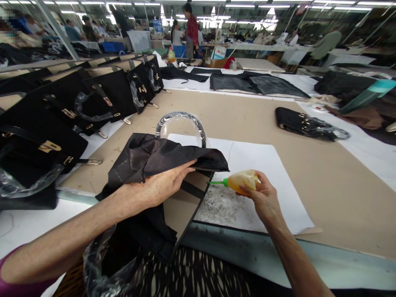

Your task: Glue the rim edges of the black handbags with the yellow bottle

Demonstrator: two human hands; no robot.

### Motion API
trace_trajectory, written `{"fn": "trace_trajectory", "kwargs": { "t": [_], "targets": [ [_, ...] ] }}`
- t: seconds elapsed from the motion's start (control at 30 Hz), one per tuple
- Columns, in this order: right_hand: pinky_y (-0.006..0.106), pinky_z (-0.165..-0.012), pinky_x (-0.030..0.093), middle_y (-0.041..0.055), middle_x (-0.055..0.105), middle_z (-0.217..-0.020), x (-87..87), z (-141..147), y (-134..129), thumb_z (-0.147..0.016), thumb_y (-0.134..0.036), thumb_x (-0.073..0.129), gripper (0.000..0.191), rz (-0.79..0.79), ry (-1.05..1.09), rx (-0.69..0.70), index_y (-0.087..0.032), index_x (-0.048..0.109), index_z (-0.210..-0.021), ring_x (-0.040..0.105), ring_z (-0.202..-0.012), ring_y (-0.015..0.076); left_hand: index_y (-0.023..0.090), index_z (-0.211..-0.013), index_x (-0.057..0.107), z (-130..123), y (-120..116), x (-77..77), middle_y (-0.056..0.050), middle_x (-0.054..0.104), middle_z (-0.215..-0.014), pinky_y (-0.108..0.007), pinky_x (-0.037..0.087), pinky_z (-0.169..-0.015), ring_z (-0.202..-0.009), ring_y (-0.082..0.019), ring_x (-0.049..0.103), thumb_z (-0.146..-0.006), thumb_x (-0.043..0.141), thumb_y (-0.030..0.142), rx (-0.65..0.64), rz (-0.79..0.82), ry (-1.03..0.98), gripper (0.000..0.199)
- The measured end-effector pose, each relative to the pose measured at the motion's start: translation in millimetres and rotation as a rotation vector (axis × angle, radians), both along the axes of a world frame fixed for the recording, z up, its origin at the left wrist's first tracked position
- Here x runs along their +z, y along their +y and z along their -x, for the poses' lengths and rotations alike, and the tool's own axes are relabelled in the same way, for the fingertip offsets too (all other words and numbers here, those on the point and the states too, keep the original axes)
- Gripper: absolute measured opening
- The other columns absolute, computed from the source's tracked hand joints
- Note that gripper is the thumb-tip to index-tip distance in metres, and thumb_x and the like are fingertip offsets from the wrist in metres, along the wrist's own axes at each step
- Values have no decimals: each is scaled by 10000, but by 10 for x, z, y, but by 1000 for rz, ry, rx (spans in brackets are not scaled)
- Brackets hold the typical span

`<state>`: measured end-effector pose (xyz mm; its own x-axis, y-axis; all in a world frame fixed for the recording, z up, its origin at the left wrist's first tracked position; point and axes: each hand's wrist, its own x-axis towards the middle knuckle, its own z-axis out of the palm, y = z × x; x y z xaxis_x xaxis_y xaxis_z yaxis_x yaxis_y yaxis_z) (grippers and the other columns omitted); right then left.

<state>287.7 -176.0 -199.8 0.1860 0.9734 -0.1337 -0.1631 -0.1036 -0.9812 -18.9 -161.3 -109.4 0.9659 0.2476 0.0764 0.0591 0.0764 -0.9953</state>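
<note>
- Well, far left: row of black bags [119, 95] with gold-toned clasps, standing apart from the work; a wide elbow swing might knock the nearest.
- Next, the left hand [167, 181]: fingers long and close together, laid under the raised dark lining [148, 154]. Thumb unclear; cannot tell whether it pinches cloth. If this hand slackens, the lining could flop onto the edge and pick up liquid.
- Middle: the bag in work [181, 208], beneath and beside the left hand, between the two hands, its lower part hanging past the table front over the lap. That overhang could let it slip or twist if the left forearm lifts.
- Behind it, a plastic-wrapped handle [199, 123] arching upright, clear of both hands.
- Just right: squeeze bottle [243, 181], amber liquid inside, green nozzle [219, 182] pointing left, tip at or just beside the bag's edge; contact uncertain. Too hard a press may send a blob onto the beige panel; a wrist slip may smear it.
- Right hand [264, 196]: thumb and fingers curled round the bottle's rear, pinching it. Smudged white sheet [269, 165] below; grime might transfer if the edge drops.
</note>
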Motion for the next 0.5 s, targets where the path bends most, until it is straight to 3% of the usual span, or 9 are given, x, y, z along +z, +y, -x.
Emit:
{"fn": "trace_trajectory", "kwargs": {
  "t": [0.13, 0.27, 0.37, 0.5],
  "targets": [
    [324, -588, 598, 10, 664, -878, -12, -4, -52, -566, -327, 874, 592, 40, 17, 29, -216, 550, -1049, 644, -779, 222, 270, -1135, 683, -33, -20, 4, 15, 672, -1167, -373, 517, -934, -1212, -260, 532, -768, 560, 330, 25, 287, -326, 391],
    [314, -586, 596, 12, 668, -874, -53, -3, -93, -571, -320, 869, 584, 90, 48, 50, -211, 544, -1045, 642, -771, 215, 264, -1194, 653, -49, -68, 64, 13, 670, -1177, -337, 510, -954, -1189, -241, 559, -820, 534, 310, 157, 487, -457, 395],
    [304, -583, 595, 15, 673, -875, -49, -16, -127, -581, -314, 868, 576, 105, 59, 58, -209, 538, -1042, 641, -767, 210, 268, -1223, 636, -50, -94, 108, 14, 659, -1199, -330, 503, -961, -1201, -239, 547, -831, 525, 299, 230, 531, -427, 408],
    [275, -561, 587, 19, 672, -867, -11, -30, -161, -585, -309, 868, 575, 112, 80, 46, -201, 531, -1039, 637, -746, 195, 232, -1199, 653, -55, -103, 130, 20, 636, -1239, -346, 483, -970, -1232, -237, 511, -859, 473, 264, 197, 515, -276, 386]
  ]
}}
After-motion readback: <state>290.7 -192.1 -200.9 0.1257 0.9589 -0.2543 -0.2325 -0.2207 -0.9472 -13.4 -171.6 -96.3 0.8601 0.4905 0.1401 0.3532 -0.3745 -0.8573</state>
